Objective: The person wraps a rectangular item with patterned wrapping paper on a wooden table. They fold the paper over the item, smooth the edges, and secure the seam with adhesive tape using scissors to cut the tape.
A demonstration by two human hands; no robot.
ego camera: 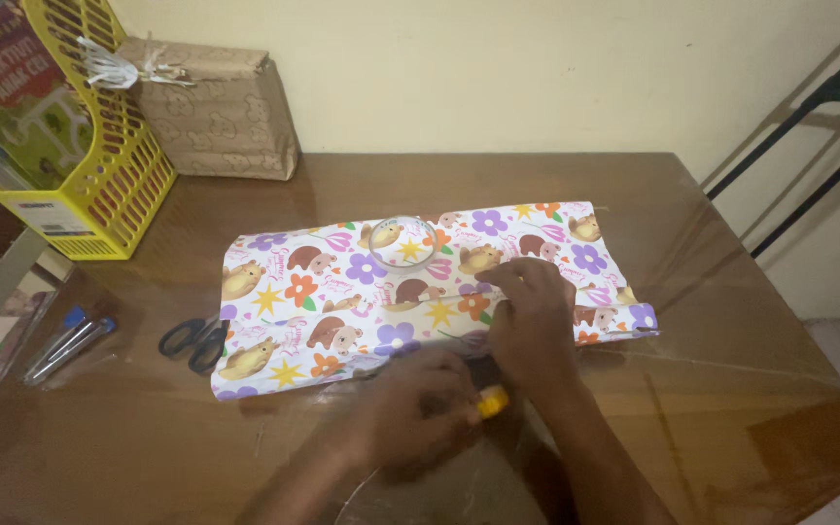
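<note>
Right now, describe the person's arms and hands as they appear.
Both forearms are bare, with no sleeves in view. The left hand and right hand wear no gloves, and no rings, watch or bracelets show. Dim light and blur hide finer detail.

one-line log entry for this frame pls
left hand: holds small yellow-tipped item at near paper edge | right hand: pressing patterned wrapping paper | tape roll: on paper | scissors: left of paper

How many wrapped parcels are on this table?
2. One in flowery paper lies flat mid-table under the right hand, a tape roll on top. One in brown paper stands at the back beside the yellow rack. Others may be out of view.
</note>
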